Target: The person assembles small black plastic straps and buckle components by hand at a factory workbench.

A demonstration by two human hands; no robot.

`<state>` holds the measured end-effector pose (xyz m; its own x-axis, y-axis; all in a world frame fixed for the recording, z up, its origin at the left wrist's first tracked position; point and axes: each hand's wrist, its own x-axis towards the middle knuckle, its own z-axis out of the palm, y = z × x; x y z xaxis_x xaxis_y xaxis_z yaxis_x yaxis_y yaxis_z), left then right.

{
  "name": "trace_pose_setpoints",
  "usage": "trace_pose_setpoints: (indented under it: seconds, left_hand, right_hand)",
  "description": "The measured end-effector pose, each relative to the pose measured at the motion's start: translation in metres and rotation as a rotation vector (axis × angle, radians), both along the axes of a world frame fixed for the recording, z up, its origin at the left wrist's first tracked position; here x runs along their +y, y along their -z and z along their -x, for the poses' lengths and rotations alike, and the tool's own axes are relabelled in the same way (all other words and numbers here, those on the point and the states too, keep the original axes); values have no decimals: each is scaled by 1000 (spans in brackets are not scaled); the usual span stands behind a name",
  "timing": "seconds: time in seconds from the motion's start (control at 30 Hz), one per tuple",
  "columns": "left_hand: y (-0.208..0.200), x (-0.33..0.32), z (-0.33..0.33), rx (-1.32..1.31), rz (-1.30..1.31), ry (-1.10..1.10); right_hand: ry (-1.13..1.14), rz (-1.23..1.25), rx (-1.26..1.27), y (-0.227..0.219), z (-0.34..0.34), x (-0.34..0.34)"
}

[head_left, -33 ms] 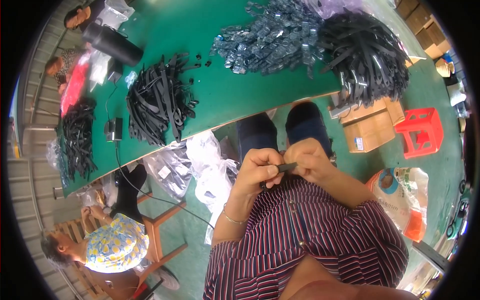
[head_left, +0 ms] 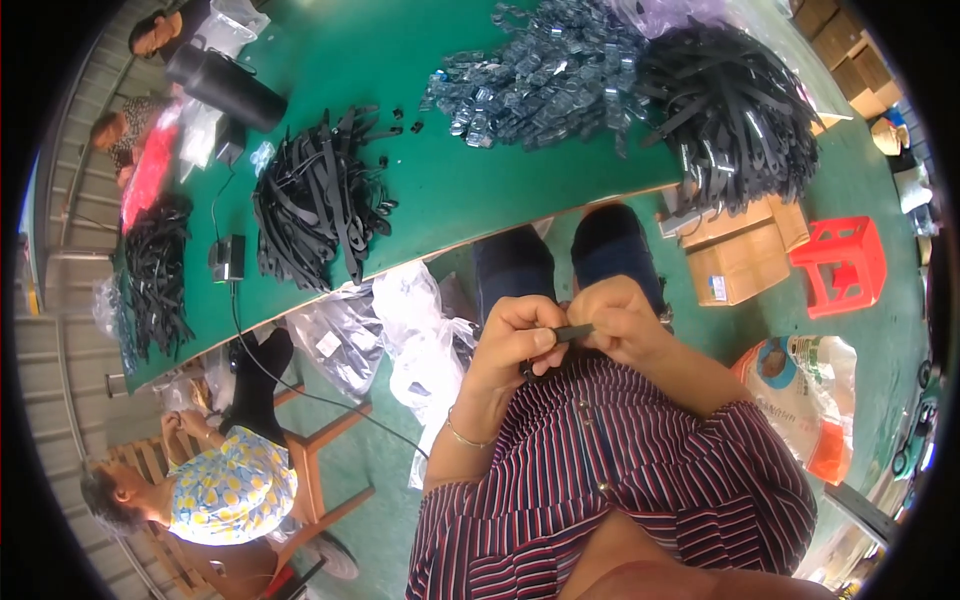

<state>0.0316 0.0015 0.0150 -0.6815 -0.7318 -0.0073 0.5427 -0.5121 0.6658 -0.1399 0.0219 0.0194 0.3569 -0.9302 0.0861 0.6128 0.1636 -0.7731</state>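
Observation:
Above my lap, my left hand (head_left: pixel 515 338) pinches one end of a short flat black strap (head_left: pixel 572 334) between thumb and fingers. The fingers of my right hand (head_left: pixel 622 322) close on its other end, so the strap spans the small gap between both hands. A dark part of it shows below my left fingers, too small to make out. On the green table (head_left: pixel 420 190) ahead lie a pile of black straps (head_left: pixel 315 200) to the left, a heap of clear bluish plastic pieces (head_left: pixel 550 85) in the middle and a larger pile of black straps (head_left: pixel 735 115) to the right.
A cable runs from a small black box (head_left: pixel 228 259) past my left arm. Plastic bags (head_left: pixel 410 330) hang under the table edge. Cardboard boxes (head_left: pixel 740 255), a red stool (head_left: pixel 842 265) and a printed sack (head_left: pixel 800 395) stand to the right. A co-worker (head_left: pixel 225 485) sits at left.

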Motion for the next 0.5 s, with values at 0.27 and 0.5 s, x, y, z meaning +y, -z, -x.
trace_pose_setpoints:
  seconds: [0.27, 0.5]
  left_hand:
    - [-21, 0, 8, -420, 75, -134]
    - [-22, 1, 0, -583, 214, -124]
  right_hand:
    - [263, 668, 798, -19, 18, -26]
    - [184, 514, 735, -15, 21, -23]
